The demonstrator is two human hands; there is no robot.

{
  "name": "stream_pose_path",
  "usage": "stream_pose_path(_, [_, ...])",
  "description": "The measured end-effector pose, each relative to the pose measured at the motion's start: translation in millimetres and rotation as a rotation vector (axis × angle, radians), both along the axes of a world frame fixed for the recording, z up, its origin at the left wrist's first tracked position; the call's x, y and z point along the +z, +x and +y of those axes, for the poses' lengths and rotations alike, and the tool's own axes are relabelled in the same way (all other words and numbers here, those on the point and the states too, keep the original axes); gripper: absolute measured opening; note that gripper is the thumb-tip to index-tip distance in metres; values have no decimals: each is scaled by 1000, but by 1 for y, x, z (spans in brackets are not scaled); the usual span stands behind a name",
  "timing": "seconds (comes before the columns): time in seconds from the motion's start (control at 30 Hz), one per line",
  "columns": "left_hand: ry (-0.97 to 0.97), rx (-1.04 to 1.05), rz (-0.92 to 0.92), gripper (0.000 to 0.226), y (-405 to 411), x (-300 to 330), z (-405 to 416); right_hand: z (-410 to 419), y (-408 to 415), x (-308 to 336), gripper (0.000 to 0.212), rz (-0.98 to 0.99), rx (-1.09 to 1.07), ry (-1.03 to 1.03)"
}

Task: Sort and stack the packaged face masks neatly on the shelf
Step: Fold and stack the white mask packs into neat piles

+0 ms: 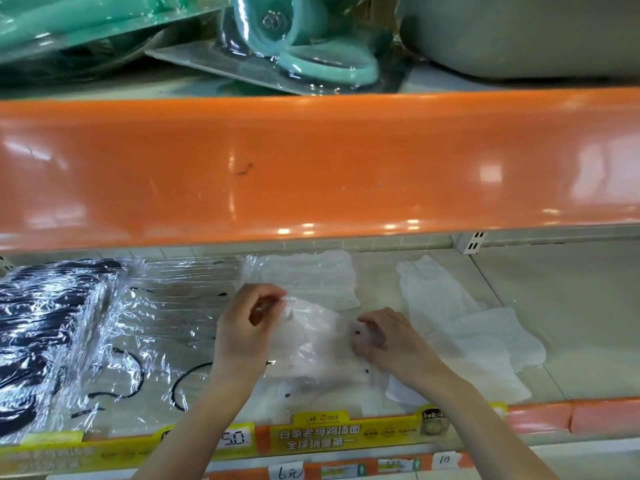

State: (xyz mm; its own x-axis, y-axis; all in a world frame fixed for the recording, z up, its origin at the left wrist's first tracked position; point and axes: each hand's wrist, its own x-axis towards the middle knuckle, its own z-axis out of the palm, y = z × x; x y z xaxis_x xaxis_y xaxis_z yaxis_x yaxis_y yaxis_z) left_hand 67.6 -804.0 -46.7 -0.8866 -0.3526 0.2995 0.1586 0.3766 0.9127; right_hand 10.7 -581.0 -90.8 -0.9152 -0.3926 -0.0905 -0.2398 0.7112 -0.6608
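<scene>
My one head camera looked forward and down from close range at the lower shelf (554, 327), facing straight into it; the orange shelf edge (311, 168) above filled mid-frame.

We see a glossy orange shelf fascia (311, 168) spanning the frame, a dark scuff near its middle. Above it lie teal plastic goods in clear blister packs (304, 46) and a grey tub (519, 32) to the right. Along the lower shelf edge runs a yellow price strip (318, 434) with printed Chinese text, handwritten price tags (287, 472) below it.
</scene>
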Motion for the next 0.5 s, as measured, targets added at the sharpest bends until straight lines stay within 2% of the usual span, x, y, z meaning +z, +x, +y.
stream_pose_path(0.1, [-93,5,156,33,3,8,-5,-1,1,3,72,-30,23,-4])
stream_pose_path(0.2, [-162,-36,223,29,5,12,-7,-5,0,2,104,-153,-18,-108])
stream_pose_path(0.27, [-220,-72,265,20,5,14,-6,-9,-3,-1,111,-180,-76,-205])
stream_pose_path(0.37, [-303,-85,339,26,3,13,-5,-12,-9,-2,94,-147,-210,-431])
stream_pose_path(0.43, [-336,-100,385,15,3,12,-5,-12,-13,1,67,-120,-246,-485])
stream_pose_path(0.5, [-346,-113,398,8,3,11,-7,-12,-15,5,35,-73,-246,-451])
